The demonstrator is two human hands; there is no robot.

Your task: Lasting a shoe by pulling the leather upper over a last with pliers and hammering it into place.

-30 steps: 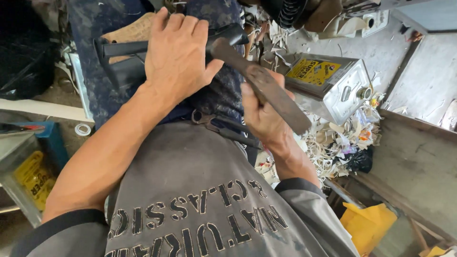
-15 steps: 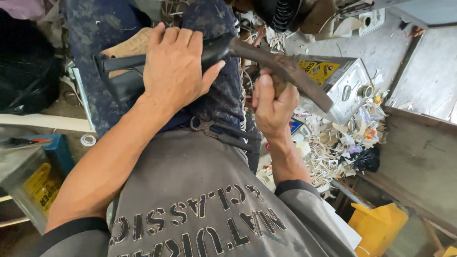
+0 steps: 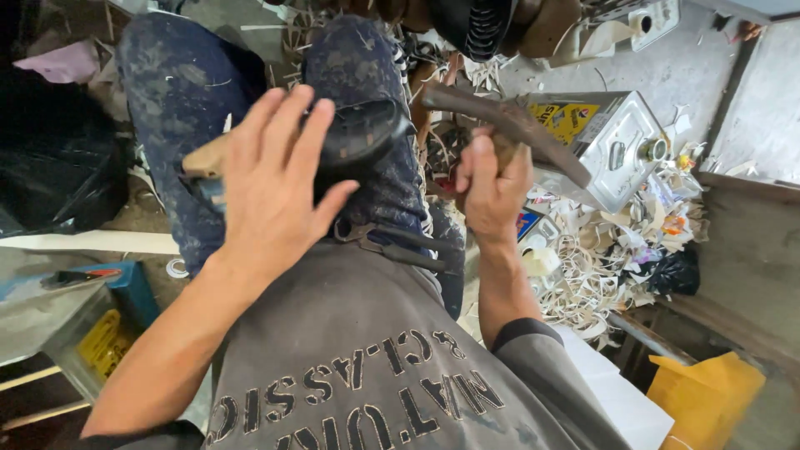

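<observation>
Starting at the left, a blue bin (image 3: 125, 287) sits low by the floor with a yellow-labelled clear container (image 3: 92, 346) in front of it, and a black bag (image 3: 58, 179) lies further up. Moving in, the left hand (image 3: 275, 179) is spread flat, fingers splayed and thumb out, pressing down on a black shoe (image 3: 362, 137) that rests on the person's lap across the blue trousers (image 3: 175, 92); it grips nothing, it only pins. A tan piece (image 3: 204, 158) pokes out from under that palm at its left side, and whether it is part of the shoe I cannot tell. The shoe's long axis runs left to right, its rounded dark end sticking out past the fingertips toward the other hand. A pair of dark pliers (image 3: 400, 246) lies on the lap just below the shoe. Further right, the right hand (image 3: 492, 183) is closed tight around the handle of a hammer (image 3: 508, 125), fist upright, the rusty head pointing up and left so it hangs just beside the shoe's exposed end, apart from it. So the shoe lies under the left hand and just left of the right. Beyond, a metal can (image 3: 621, 146) stands among pale scraps (image 3: 583, 267), and a yellow bag (image 3: 704, 396) sits bottom right.
</observation>
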